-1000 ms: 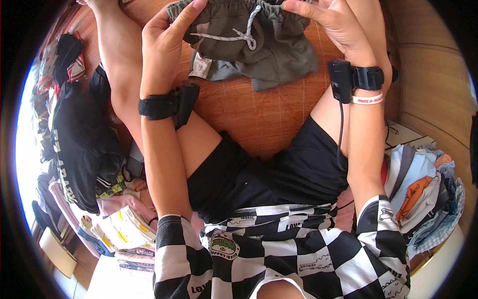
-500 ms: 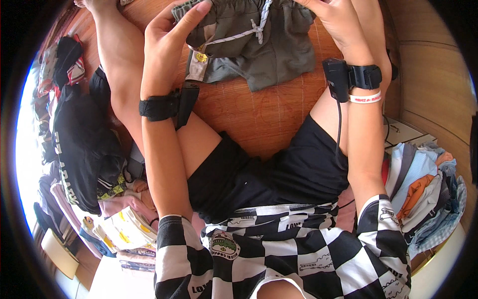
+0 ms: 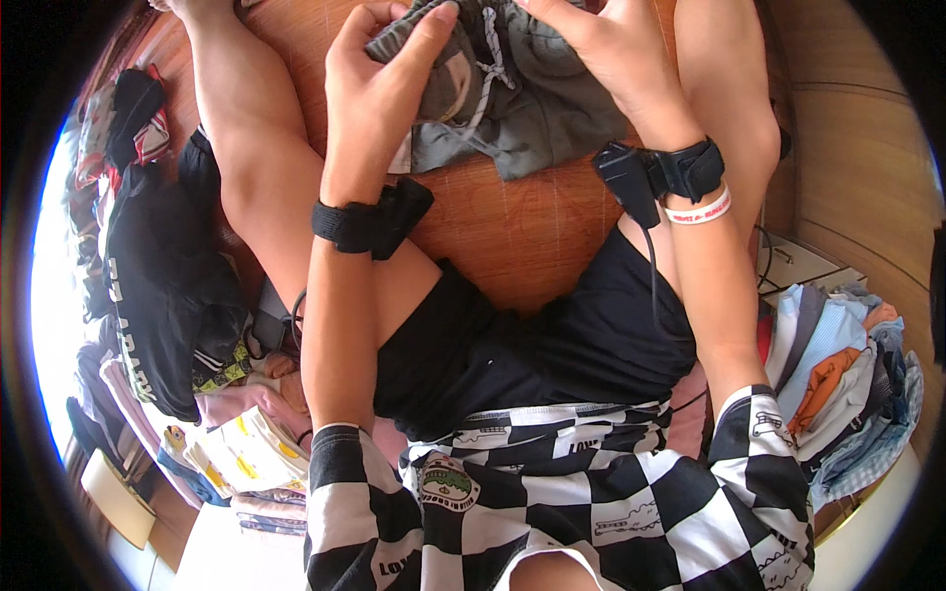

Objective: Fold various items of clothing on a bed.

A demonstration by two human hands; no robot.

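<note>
A pair of grey-green shorts [image 3: 557,123] hangs from my two hands at the top of the view, its lower part over the wooden surface. My left hand [image 3: 379,89] pinches the gathered waistband on the left, thumb on top. At the waistband's other side my right hand [image 3: 626,64] grips the cloth, its fingertips partly cut off by the upper edge. Between the hands a white speckled drawstring [image 3: 491,64] dangles down the front. The waistband's upper rim lies partly out of view.
Brown wooden boards [image 3: 493,227] lie between my bare legs. Folded clothes [image 3: 838,384] are stacked at the right, near a wooden panel [image 3: 857,158]. Dark clothes [image 3: 168,286] are heaped at the left, with a folded white-and-yellow garment [image 3: 256,448] below them.
Both hands have moved closer together, the left one rightward and the right one leftward. The waistband between them has drawn in, and the drawstring hangs more steeply.
</note>
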